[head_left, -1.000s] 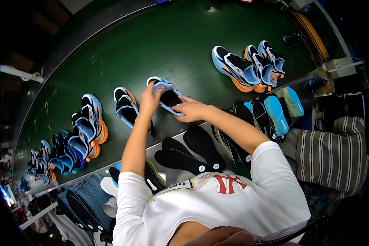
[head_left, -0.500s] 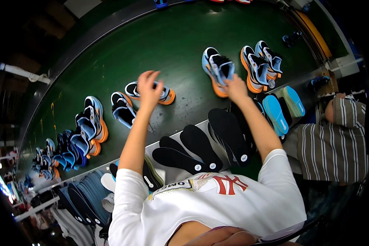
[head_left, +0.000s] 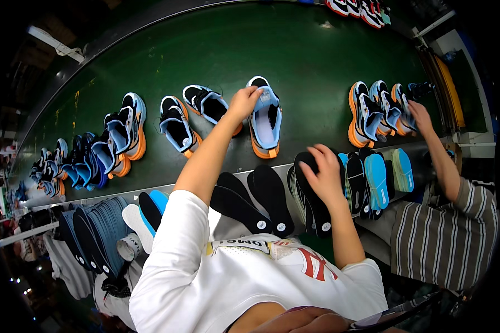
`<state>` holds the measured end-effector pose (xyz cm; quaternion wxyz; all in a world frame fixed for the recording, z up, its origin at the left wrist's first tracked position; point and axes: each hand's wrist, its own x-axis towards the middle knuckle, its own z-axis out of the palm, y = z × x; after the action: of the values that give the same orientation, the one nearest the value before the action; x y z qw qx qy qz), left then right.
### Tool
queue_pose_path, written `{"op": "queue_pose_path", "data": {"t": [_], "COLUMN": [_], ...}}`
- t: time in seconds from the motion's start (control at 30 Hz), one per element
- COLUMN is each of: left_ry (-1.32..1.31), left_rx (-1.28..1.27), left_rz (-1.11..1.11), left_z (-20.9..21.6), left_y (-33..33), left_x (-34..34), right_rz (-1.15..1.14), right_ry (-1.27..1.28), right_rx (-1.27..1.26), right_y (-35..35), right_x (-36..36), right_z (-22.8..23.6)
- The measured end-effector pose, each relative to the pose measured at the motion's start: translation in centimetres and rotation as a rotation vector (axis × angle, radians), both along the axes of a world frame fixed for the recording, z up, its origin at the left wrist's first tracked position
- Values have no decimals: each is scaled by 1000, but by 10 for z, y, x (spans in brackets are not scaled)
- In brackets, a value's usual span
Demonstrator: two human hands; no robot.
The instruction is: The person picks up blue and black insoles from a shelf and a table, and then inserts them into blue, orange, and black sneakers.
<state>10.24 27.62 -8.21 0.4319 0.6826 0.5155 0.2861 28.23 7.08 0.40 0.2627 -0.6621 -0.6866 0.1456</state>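
One blue, black and orange sneaker (head_left: 265, 126) stands upright on the green counter (head_left: 311, 66) in front of me, its toe pointing away and its orange heel tab toward me. My left hand (head_left: 244, 104) is at the front of its opening, thumb and fingers pinching the tongue, so the shoe lies just to the right of that hand. It is beyond my right hand (head_left: 325, 175) and to its left, well apart from it. My right hand has its fingers spread over a stack of black insoles (head_left: 315, 208) at the near edge; I cannot tell whether the fingertips touch them. Two more sneakers (head_left: 178, 130) sit near my left forearm. Farther right, a co-worker's hand (head_left: 420, 117) is at the end of a row of three sneakers (head_left: 365, 116).
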Motion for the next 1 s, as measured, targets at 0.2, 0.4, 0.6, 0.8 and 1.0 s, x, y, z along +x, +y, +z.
{"op": "queue_pose_path", "data": {"t": [0.2, 0.4, 0.6, 0.8, 1.0], "left_ry": [-84, -82, 24, -256, -262], "left_rx": [90, 90, 153, 167, 84], "left_rz": [89, 115, -41, 101, 150], "left_z": [-8, -11, 2, 3, -4], "left_y": [4, -20, -38, -91, -112], "left_x": [4, 11, 2, -28, -54], "right_rz": [-190, -284, -311, 20, -184], "right_ry": [33, -58, -277, -22, -275], "right_rx": [-198, -233, -219, -223, -415], "right_y": [-92, -121, -118, -114, -122], "right_x": [12, 13, 9, -47, -70], "right_z": [6, -2, 2, -26, -84]}}
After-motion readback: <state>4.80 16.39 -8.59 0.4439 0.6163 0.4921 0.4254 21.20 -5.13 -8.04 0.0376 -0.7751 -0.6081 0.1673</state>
